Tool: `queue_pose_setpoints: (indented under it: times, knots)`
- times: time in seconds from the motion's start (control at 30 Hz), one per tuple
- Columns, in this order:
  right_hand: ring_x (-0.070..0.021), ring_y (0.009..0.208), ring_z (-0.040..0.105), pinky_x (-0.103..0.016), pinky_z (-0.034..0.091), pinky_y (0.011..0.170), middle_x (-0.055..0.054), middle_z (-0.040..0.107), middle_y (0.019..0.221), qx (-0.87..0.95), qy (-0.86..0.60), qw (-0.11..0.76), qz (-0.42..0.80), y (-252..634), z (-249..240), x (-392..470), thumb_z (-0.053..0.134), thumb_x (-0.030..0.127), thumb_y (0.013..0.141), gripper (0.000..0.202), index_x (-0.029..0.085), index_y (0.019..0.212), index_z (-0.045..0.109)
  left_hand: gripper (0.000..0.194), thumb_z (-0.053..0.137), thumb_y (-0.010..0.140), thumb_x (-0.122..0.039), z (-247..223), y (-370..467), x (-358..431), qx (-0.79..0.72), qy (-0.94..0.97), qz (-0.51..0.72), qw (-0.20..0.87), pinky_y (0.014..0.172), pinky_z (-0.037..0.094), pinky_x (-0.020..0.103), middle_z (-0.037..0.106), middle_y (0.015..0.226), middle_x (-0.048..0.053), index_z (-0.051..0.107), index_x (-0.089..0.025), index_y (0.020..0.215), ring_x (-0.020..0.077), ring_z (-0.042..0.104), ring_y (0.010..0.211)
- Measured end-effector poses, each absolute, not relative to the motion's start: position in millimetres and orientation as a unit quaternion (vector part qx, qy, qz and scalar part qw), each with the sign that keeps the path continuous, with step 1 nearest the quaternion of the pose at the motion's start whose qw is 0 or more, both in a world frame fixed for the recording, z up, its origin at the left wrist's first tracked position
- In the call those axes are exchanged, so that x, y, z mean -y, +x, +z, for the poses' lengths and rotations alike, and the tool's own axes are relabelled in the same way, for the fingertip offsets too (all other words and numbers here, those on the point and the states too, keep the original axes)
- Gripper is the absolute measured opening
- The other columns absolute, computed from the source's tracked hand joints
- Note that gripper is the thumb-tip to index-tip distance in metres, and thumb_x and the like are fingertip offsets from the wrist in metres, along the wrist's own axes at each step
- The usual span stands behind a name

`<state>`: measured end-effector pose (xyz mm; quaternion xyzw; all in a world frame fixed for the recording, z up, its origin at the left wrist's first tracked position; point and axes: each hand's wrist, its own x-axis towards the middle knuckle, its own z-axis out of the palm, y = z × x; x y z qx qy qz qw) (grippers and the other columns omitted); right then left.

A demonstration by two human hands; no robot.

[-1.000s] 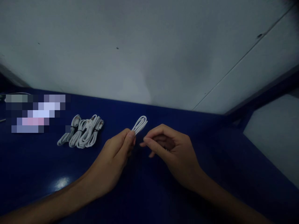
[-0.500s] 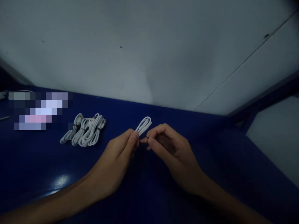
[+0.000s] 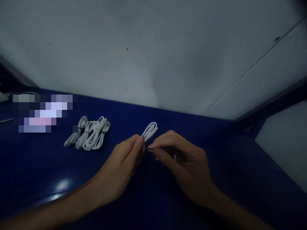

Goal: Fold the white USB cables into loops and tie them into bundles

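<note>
A looped white cable is pinched in my left hand, its loops sticking up past the thumb. A thin black tie runs round the cable beside that thumb. My right hand closes thumb and forefinger on the tie's end, just right of the cable. The lower part of the cable is hidden behind my left hand. Left of the hands lies a group of coiled white cables, with black ties round their middles.
The blue tabletop meets a pale wall panel at the back. A blurred-out patch covers something at the far left, with a white cord next to it. A blue frame stands at the right.
The black tie now shows round the cable by my left thumb. My right fingers have moved slightly down, pinching its end. The view has shifted a little.
</note>
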<state>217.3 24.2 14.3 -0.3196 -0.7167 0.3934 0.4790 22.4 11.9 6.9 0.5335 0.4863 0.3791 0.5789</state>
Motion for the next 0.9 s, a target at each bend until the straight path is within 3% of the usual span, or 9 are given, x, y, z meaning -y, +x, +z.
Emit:
queue_pose_setpoints:
  times: [0.23, 0.43, 0.63, 0.9]
  knots:
    - [-0.0145, 0.089, 0.073, -0.029, 0.059, 0.082, 0.003, 0.079, 0.1, 0.675, -0.383, 0.483, 0.405, 213, 13, -25, 0.078, 0.023, 0.102, 0.011, 0.032, 0.105, 0.085, 0.041, 0.039, 0.117, -0.053, 14, 22, -3, -0.518, 0.642, 0.331, 0.457, 0.059, 0.038, 0.028, 0.05, 0.077, -0.007, 0.054, -0.024, 0.093, 0.0136, 0.043, 0.066]
    - [-0.0134, 0.078, 0.075, -0.025, 0.059, 0.069, 0.003, 0.082, 0.092, 0.631, -0.432, 0.485, 0.424, 210, 10, -21, 0.085, 0.03, 0.097, 0.002, 0.03, 0.098, 0.082, 0.037, 0.039, 0.118, -0.047, 19, 24, -4, -0.511, 0.663, 0.328, 0.437, 0.063, 0.041, 0.031, 0.054, 0.08, -0.007, 0.052, -0.025, 0.092, 0.0146, 0.048, 0.068]
    - [-0.0131, 0.064, 0.073, -0.024, 0.06, 0.061, 0.004, 0.076, 0.079, 0.586, -0.467, 0.506, 0.428, 206, 14, -17, 0.091, 0.031, 0.089, 0.029, 0.024, 0.084, 0.063, 0.038, 0.039, 0.118, -0.05, 21, 26, -1, -0.507, 0.652, 0.33, 0.457, 0.062, 0.041, 0.031, 0.053, 0.08, -0.007, 0.052, -0.025, 0.092, 0.0147, 0.047, 0.069]
    - [-0.0147, 0.063, 0.067, -0.026, 0.052, 0.055, 0.003, 0.072, 0.074, 0.623, -0.5, 0.495, 0.344, 206, 7, -14, 0.09, 0.034, 0.089, 0.035, 0.024, 0.079, 0.057, 0.045, 0.043, 0.115, -0.059, 17, 24, 1, -0.505, 0.584, 0.358, 0.526, 0.058, 0.037, 0.025, 0.044, 0.077, -0.006, 0.05, -0.025, 0.086, 0.0139, 0.04, 0.068]
